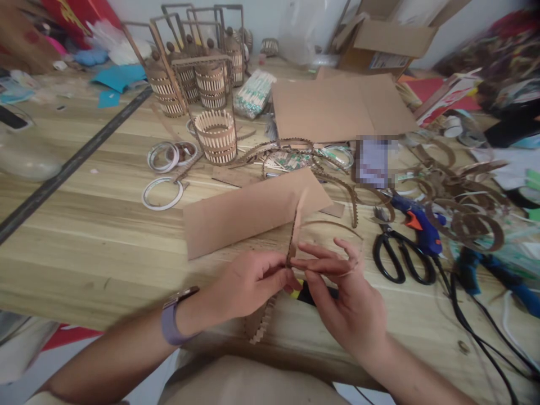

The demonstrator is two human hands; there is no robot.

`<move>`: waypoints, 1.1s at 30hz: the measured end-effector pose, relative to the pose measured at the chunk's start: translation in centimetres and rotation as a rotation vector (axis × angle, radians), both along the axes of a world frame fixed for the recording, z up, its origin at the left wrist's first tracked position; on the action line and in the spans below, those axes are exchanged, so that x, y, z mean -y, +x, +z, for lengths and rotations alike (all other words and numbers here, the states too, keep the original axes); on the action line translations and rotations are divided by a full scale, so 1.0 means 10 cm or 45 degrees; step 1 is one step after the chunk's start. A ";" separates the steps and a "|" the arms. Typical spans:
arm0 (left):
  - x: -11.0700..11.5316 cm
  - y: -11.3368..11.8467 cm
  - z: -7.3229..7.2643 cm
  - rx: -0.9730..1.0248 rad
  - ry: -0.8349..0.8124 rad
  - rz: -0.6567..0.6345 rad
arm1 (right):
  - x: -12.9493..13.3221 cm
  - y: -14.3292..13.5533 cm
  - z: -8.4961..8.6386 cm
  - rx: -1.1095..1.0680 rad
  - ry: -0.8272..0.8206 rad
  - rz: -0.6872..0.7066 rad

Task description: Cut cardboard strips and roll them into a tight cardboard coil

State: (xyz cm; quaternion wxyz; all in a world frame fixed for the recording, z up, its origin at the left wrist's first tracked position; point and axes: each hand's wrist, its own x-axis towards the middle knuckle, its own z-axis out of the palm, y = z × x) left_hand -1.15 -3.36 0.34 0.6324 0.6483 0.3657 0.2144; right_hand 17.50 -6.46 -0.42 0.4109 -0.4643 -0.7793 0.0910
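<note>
On the left, a dark bar (76, 159) runs slantwise over the worktop (105, 242), with blue paper (120, 77) at the upper left. Right of it stand handled lanterns (211, 84), a slatted cup (216, 140) in front of them and tape rolls (144, 195) beside it. A pack of sticks (254, 93) lies near the lanterns.

Low in the centre, the left hand (248, 284) pinches a cardboard strip (295, 230) closed between thumb and fingers; the strip rises past it, overlapping the cardboard piece (248, 211) behind. A toothed end (264, 323) shows below that hand. The right hand (348, 298) is half open, fingers spread, fingertips at the strip; whether it grips cannot be told. A black-and-yellow tool (312, 293) lies partly hidden behind it.

Upper centre holds a big cardboard sheet (333, 107). Further right, scissors (385, 229) and a glue gun (422, 225) lie close together, its cord trailing to the lower right, near blue-handled pliers (468, 270). Curled strips (485, 239) crowd the right.
</note>
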 end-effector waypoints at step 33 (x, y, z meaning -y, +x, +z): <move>0.01 0.02 0.00 -0.033 -0.062 0.049 | 0.01 0.00 0.02 -0.035 0.009 -0.011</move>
